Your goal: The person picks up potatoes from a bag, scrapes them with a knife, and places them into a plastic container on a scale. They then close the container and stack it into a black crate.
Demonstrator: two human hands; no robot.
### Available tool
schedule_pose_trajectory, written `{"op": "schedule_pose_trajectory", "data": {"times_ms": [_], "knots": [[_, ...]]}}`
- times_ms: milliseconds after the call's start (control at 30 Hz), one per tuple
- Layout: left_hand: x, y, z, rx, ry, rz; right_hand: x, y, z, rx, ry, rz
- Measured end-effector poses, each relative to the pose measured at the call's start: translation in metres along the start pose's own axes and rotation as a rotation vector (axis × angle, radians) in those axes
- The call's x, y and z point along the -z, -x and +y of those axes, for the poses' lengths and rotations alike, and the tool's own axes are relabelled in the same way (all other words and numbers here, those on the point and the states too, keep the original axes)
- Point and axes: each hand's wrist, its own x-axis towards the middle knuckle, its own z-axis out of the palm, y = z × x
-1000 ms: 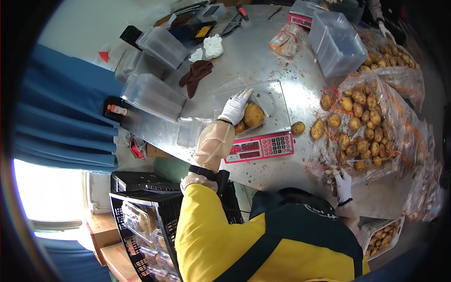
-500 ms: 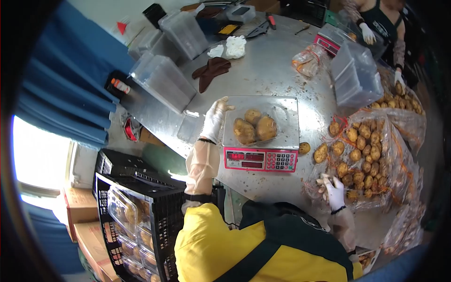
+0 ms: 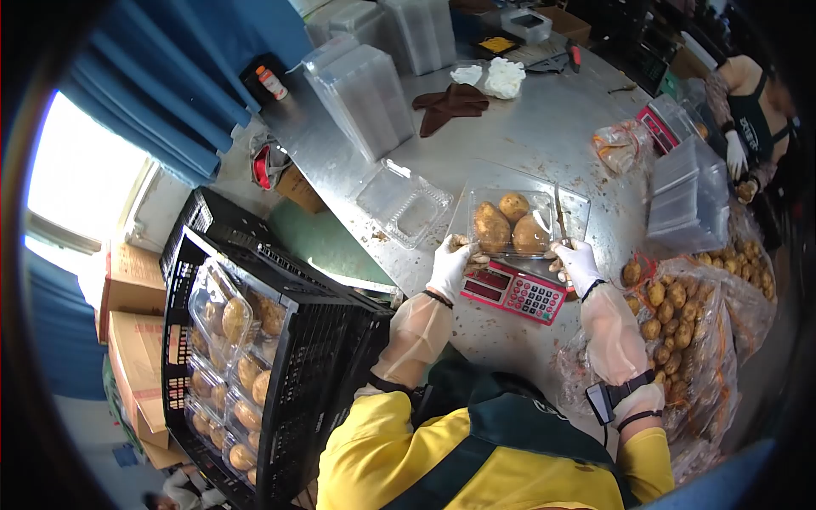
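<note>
A clear plastic container [image 3: 534,248] with three potatoes [image 3: 493,226] in it is over the metal plate of a digital scale [image 3: 513,291]. My left hand [image 3: 454,262], in a white glove, grips the container's near left corner, fingers curled. Gloved too, my right hand [image 3: 575,265] has its fingers curled at the near right corner. Whether the container rests on the plate or hangs just over it, I cannot tell. The scale's red keypad side faces me, between my hands.
An open clear container [image 3: 403,204] lies left of the scale. Stacked containers [image 3: 361,93] stand behind it, others [image 3: 690,195] at right. Bagged potatoes [image 3: 680,314] are at right, a black crate [image 3: 327,357] of packed boxes at lower left. A co-worker [image 3: 748,119] stands at far right.
My view has turned, shifting the table in frame. My right hand has left the potato bag for the container. My left hand has moved to the container's near corner.
</note>
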Motion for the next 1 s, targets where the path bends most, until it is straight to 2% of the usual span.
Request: {"op": "schedule_pose_trajectory", "data": {"times_ms": [133, 233, 367, 400, 500, 667, 767, 1000], "knots": [[-0.002, -0.02, -0.007, 0.111, 0.104, 0.053, 0.003, 0.003, -0.009, -0.134, -0.066, -0.008], [0.002, -0.023, -0.007, 0.187, 0.187, -0.022, 0.003, -0.008, -0.002, -0.091, -0.032, -0.008], [0.005, -0.01, 0.003, 0.133, 0.198, -0.027, 0.003, -0.006, 0.0, -0.083, 0.002, -0.032], [0.009, -0.01, 0.004, 0.083, 0.148, -0.095, 0.002, -0.005, 0.001, -0.08, 0.007, -0.022], [0.009, -0.012, 0.001, 0.029, -0.001, -0.06, -0.001, -0.002, -0.004, -0.115, 0.019, 0.012], [0.013, -0.019, -0.003, 0.047, 0.042, -0.07, 0.003, -0.015, 0.008, -0.073, 0.018, -0.044], [0.015, -0.017, -0.003, 0.032, 0.07, -0.085, -0.002, -0.014, 0.013, -0.02, -0.002, -0.003], [0.002, -0.007, -0.004, -0.068, -0.068, 0.042, -0.006, -0.003, 0.014, 0.009, -0.107, 0.027]]}}
